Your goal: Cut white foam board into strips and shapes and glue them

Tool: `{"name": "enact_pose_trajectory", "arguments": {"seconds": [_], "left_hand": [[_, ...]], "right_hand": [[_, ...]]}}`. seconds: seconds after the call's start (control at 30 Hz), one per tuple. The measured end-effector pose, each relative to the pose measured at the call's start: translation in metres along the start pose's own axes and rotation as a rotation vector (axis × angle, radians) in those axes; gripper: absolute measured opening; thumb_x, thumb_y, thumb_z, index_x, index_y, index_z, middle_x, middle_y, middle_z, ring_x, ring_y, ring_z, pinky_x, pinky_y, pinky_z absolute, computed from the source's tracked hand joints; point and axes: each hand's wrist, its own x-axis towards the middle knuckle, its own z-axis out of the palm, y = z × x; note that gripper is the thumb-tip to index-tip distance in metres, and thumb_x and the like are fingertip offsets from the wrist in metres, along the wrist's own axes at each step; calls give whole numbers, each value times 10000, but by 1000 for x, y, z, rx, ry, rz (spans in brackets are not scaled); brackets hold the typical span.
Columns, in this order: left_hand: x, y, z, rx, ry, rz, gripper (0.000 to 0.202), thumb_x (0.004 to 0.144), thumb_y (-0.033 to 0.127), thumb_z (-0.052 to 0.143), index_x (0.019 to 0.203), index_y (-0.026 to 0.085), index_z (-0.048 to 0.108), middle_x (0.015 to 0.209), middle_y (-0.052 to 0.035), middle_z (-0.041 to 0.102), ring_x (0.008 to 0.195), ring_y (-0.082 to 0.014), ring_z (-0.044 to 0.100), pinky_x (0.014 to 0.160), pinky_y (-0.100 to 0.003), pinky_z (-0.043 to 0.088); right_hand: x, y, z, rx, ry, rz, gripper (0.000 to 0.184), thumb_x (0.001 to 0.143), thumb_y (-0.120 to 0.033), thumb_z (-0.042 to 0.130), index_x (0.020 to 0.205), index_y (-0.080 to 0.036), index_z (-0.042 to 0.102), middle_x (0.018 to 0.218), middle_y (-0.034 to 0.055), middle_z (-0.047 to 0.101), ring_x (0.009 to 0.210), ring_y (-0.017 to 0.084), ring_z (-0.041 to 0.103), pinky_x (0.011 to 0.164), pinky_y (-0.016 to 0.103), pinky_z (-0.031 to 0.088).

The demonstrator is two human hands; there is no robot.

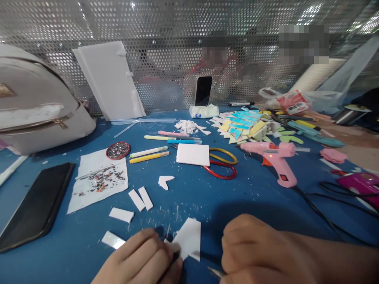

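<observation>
As the left hand curls left of the angled white piece, hold unclear, the right hand clutches a pointed tool!

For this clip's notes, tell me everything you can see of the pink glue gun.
The glue gun looks like plastic, pink, with an orange-red trigger, a black-and-red switch on its handle and a small orange light that seems lit. It lies on its side on the blue table, nozzle toward the scissors. A translucent glue stick protrudes from its rear, and a black cord leaves the handle's base. Neither the left hand nor the right hand touches it.
</observation>
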Motion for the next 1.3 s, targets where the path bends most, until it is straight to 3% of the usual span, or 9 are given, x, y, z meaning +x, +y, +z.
{"name": "enact_pose_trajectory", "arguments": {"seconds": [0.07,0.2,0.37,0.53,0.67,0.77,0.9,1.1,1.3], "left_hand": [[5,-1,3,-66,-7,-36,237,1034,201,480,904,159,674,725,21,683,650,-132,641,732,-270,578],[13,-4,3,-122,-68,-185,402,1022,500,431,903,155,600,821,-49,659,718,-196,611,639,-323,534],[11,-5,1,-175,-166,-251,286,1003,439,486,863,195,542,816,-27,620,716,-193,568,636,-310,488],[6,-2,5,-321,-82,-283,90,971,271,531,1015,205,573,961,-55,638,819,-204,588,692,-301,487],[15,2,6,-790,-77,-601,436,835,138,638,1226,271,500,1074,-34,648,912,-165,649,728,-221,542],[29,4,5,-1174,-95,-922,318,772,235,750,1043,227,585,923,-4,669,801,-130,661,662,-181,526],[44,3,6,-1403,-126,-1158,309,684,333,849,780,152,619,686,-1,684,589,-99,637,548,-173,486],[47,1,12,-1529,-34,-1235,430,539,378,951,688,134,629,630,-25,724,542,-115,667,493,-164,470],[52,-5,0,-1519,-103,-1228,358,529,277,955,658,125,657,588,-1,716,522,-94,658,499,-142,461]], "right_hand": [[0,4,1,-50,71,26,360,1096,-327,279,999,-166,586,707,-15,642,625,124,594,639,284,437],[1,19,9,-24,18,168,326,1071,-456,371,1074,-196,568,895,33,698,832,161,642,746,290,456],[4,24,12,199,-36,402,482,942,-628,543,1122,-182,583,1048,86,682,968,217,600,842,338,454],[4,15,5,352,-62,625,305,868,-455,728,995,-208,603,902,7,642,781,165,570,728,264,423],[1,11,8,514,25,698,257,862,-310,740,987,-222,535,739,-75,515,580,90,422,534,204,320],[-1,9,13,566,106,733,287,802,-195,770,953,-228,528,753,-82,512,600,81,420,542,189,322],[-1,8,17,686,188,776,314,780,-198,790,925,-228,514,732,-85,493,580,77,392,515,183,304],[2,12,17,842,292,719,368,766,-278,813,922,-216,486,758,-53,571,581,88,475,527,191,365],[4,12,15,922,281,675,343,774,-220,807,916,-211,495,752,-60,574,571,72,457,531,179,359]]}}
